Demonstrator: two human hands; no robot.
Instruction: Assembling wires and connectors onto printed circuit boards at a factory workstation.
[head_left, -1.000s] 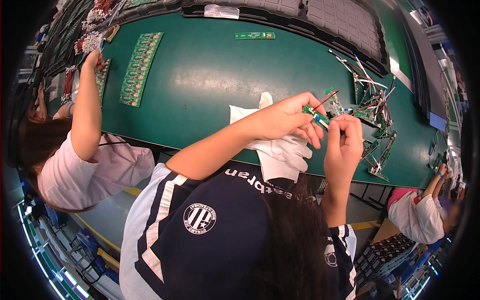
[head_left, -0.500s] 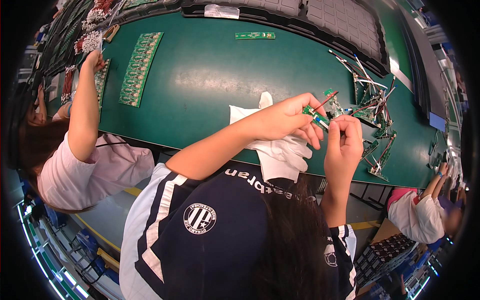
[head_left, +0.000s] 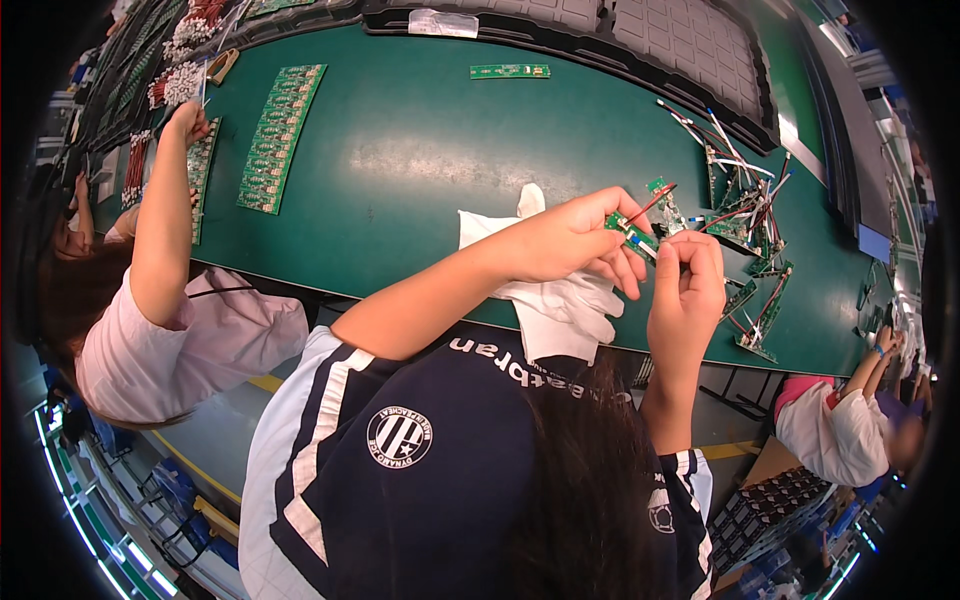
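Observation:
A small green circuit board (head_left: 620, 223) with a white-and-blue connector part is held between both hands, above the table. My left hand (head_left: 575, 238) grips its left end between thumb and fingers, the other fingers curled below. At the board's right end, the thumb and forefinger of my right hand (head_left: 690, 275) pinch together, covering that end. Red and black wires (head_left: 655, 202) show just beyond the fingers, beside another green board (head_left: 662, 188). White gloves (head_left: 565, 310) lie under my left wrist at the table edge.
Several boards with wires and ribbon cables (head_left: 750, 215) lie heaped at right. A board panel (head_left: 282, 140) and a single board strip (head_left: 510, 71) lie farther off. Black trays (head_left: 690, 50) line the far edge. A co-worker's arm (head_left: 165, 220) reaches over the table at left.
My hands and the circuit board stay in place. At the left, the co-worker's forearm has shifted slightly, and more of the board panel beside it shows.

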